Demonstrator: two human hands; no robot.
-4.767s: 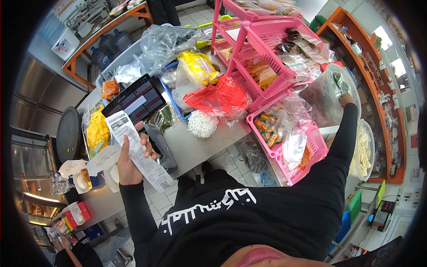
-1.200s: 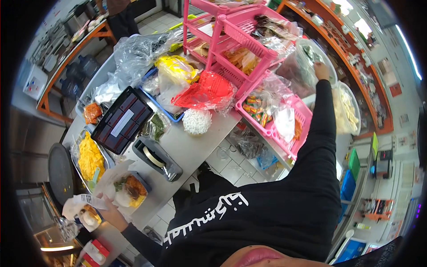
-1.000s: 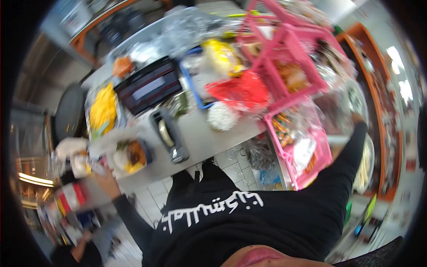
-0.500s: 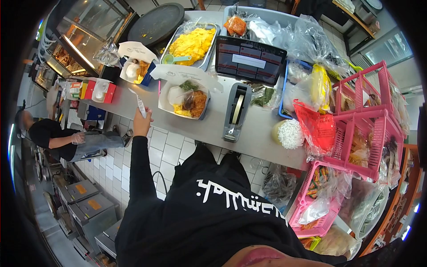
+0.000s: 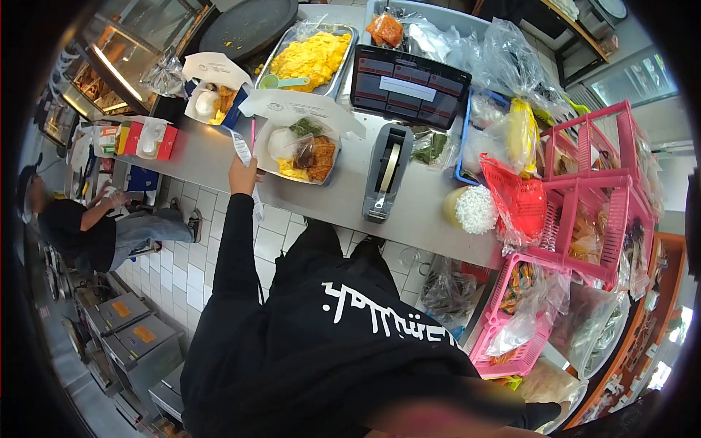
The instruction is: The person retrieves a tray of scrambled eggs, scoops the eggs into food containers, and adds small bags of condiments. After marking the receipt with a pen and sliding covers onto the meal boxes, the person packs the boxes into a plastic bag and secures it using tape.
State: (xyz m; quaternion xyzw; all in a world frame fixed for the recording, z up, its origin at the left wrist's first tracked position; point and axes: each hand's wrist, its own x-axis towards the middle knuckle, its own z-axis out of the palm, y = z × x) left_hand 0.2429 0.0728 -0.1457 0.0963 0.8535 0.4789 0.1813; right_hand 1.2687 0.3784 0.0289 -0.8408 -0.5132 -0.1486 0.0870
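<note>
My left hand (image 5: pixel 243 177) is closed on a printed paper slip (image 5: pixel 240 148) at the counter's front edge. Part of the slip stands above the fingers, and a printed strip hangs below them. Right of this hand sits an open meal box (image 5: pixel 332 125) with rice, fried chicken, egg, greens and a small sauce packet. A thin pink stick (image 5: pixel 253 131) lies just beyond the hand. Farther back is a second open box (image 5: pixel 191 109) with similar food. My right sleeve (image 5: pixel 539 414) reaches the lower right beside a clear plastic bag (image 5: pixel 558 385); that hand's fingers cannot be made out.
A tray of scrambled egg (image 5: pixel 307 62) with a green scoop (image 5: pixel 285 82), a tablet (image 5: pixel 409 87) and a tape dispenser (image 5: pixel 387 171) occupy the counter. Pink baskets (image 5: pixel 584 186) stand right. A co-worker (image 5: pixel 80 230) is at left, hands raised around something pale.
My left hand has moved up and slightly right, closer to the meal box, with the paper slip in it. The co-worker's hands have come up. The view has shifted slightly.
</note>
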